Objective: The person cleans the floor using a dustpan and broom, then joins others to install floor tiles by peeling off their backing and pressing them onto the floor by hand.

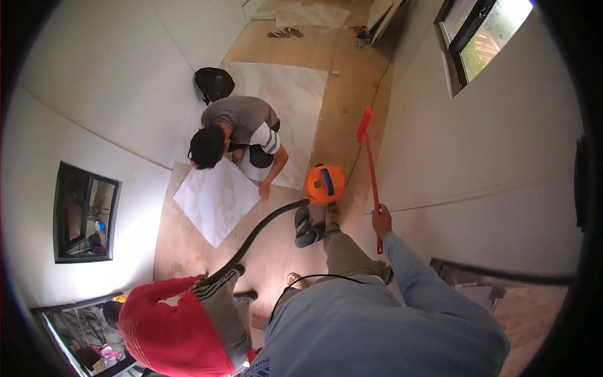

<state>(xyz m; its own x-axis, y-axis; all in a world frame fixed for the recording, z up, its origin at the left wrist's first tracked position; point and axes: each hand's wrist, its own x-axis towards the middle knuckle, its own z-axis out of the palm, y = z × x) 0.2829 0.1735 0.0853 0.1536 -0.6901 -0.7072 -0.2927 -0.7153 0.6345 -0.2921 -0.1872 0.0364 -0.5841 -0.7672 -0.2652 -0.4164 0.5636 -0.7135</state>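
Note:
My right hand is closed around the handle of a red long-handled brush. Its head points up and away from me, near the right wall. The lower end of the handle sticks out below my fist. My left hand is not visible; my blue shirt fills the bottom of the view. Just left of the brush stands an orange vacuum cleaner with a blue handle on top and a black hose leading off to the lower left.
A crouching person touches a marbled floor sheet. Another person in red is at the hose. More marbled sheeting covers the wooden floor behind. A black backpack lies by the left wall. A window opens at right.

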